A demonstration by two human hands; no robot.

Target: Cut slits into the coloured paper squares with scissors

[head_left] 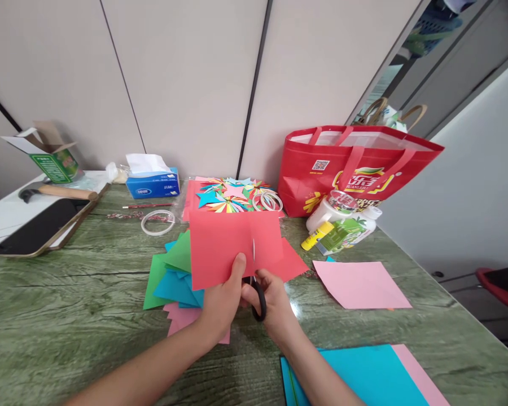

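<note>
My left hand [226, 293] grips a sheet of red paper [220, 242] by its lower edge, thumb on the near face. In my right hand [273, 299] is a pair of scissors [259, 301] with black handles. One blade shows against the paper, where a cut runs up from the lower edge. Under and behind the sheet lie pieces of green paper [156, 282], blue paper [175, 288] and pink paper [182, 321]. Another red piece [294, 262] sticks out to the right of the held sheet.
Behind stand a blue tissue box [152, 184], a colourful paper craft [232, 194] and a red bag [305, 175]. A yellow glue stick [317, 235] leans near a white mug [322, 214]. Pink paper [362, 285] and blue sheets [359, 372] lie right; a hammer [63, 190] and phone [42, 225] left.
</note>
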